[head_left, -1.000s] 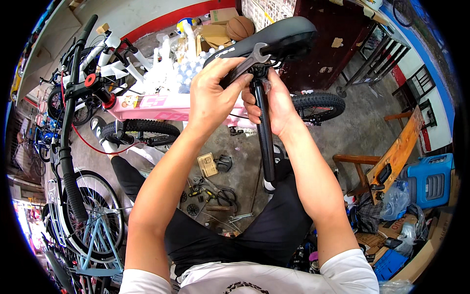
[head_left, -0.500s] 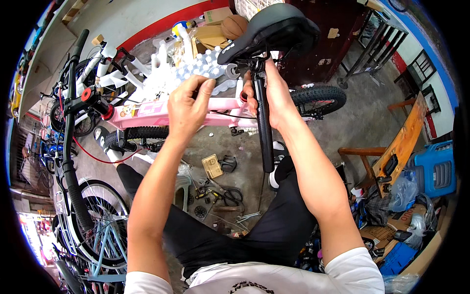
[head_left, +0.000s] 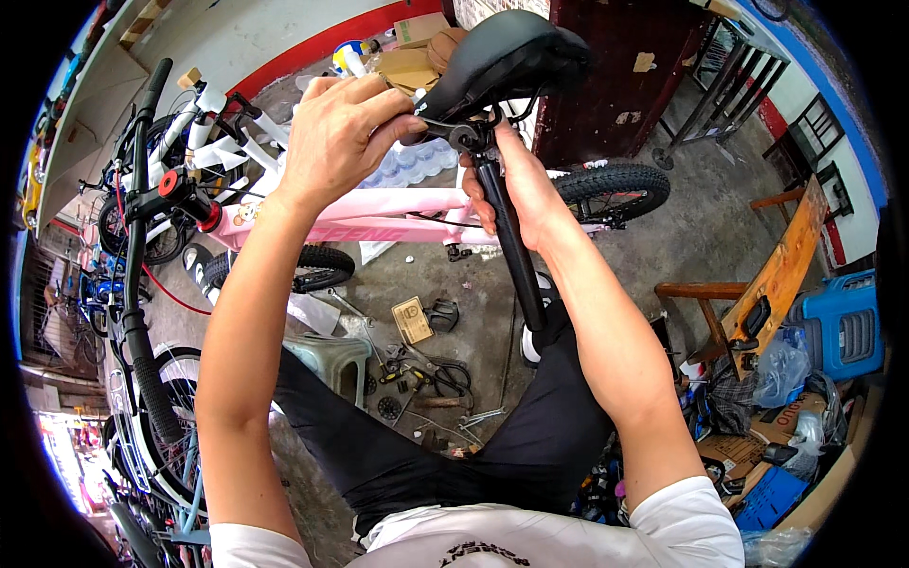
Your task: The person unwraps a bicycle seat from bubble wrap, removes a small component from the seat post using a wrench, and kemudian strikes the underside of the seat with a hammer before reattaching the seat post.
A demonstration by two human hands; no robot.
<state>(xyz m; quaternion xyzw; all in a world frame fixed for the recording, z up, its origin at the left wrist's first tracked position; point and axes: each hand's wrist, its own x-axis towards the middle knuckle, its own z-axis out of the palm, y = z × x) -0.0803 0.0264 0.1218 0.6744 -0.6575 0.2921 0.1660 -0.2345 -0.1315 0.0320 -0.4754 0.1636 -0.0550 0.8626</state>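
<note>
A black bicycle saddle (head_left: 507, 59) is fixed on top of a black seat post (head_left: 516, 251), which hangs tilted in front of me, apart from the pink bicycle frame (head_left: 365, 205) beyond. My right hand (head_left: 524, 185) wraps round the post just below the saddle. Closed on a thin metal wrench (head_left: 438, 123), my left hand (head_left: 333, 137) is on the left side of the saddle clamp (head_left: 471, 137). The wrench's far end is at the clamp bolt; most of its handle is hidden by the fingers.
Tools (head_left: 417, 369) and a small cardboard box (head_left: 411, 320) lie on the floor between my legs. A grey-green stool (head_left: 331, 355) stands beside my left leg. Handlebars (head_left: 140, 218) rise at the left. A wooden bench (head_left: 776, 275) and a blue plastic stool (head_left: 838, 327) are at the right.
My left hand has moved up and left, bringing the wrench to the clamp bolt. The saddle and post have shifted slightly left, and my left knee has moved a little.
</note>
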